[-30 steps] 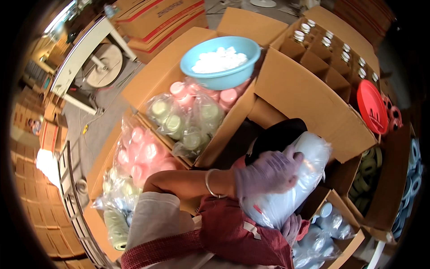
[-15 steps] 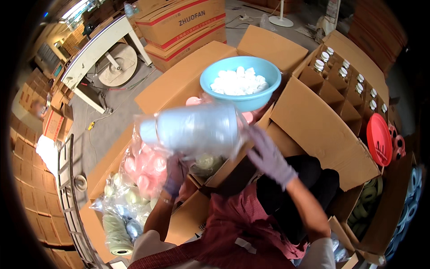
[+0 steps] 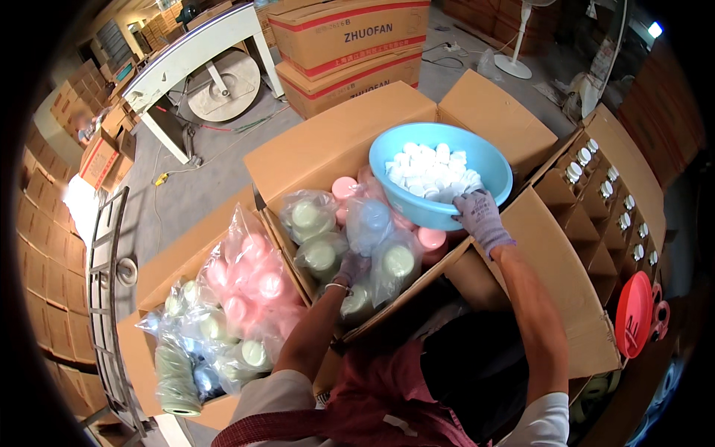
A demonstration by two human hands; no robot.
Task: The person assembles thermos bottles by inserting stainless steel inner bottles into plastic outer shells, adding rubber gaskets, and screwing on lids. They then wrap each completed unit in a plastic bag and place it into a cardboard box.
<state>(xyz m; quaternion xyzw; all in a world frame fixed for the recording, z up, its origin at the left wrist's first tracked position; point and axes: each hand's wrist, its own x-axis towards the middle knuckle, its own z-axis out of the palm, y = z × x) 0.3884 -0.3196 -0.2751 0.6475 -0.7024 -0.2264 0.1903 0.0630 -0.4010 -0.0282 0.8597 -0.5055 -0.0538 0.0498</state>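
Observation:
Inside the middle cardboard box, a blue plastic flask stands on end in a clear bag, among bagged green flasks and pink flasks. My left hand, gloved in grey-purple, is closed at the near side of the blue flask's bag; plastic film partly covers its fingers. A light-blue basin rests over the box's far right part, heaped with small white stoppers. My gloved right hand is at the basin's near rim, fingers bent over it against the stoppers; the fingertips are hidden.
At left, a second box holds bagged pink and green flasks. A divided carton with white-capped items stands at right, beside a red plastic dish. Stacked closed cartons and a white-framed table stand farther back.
The bagged blue flask went from lying sideways in the air between both hands to standing in the middle box. My right hand left it and moved to the basin's rim. The view shifted.

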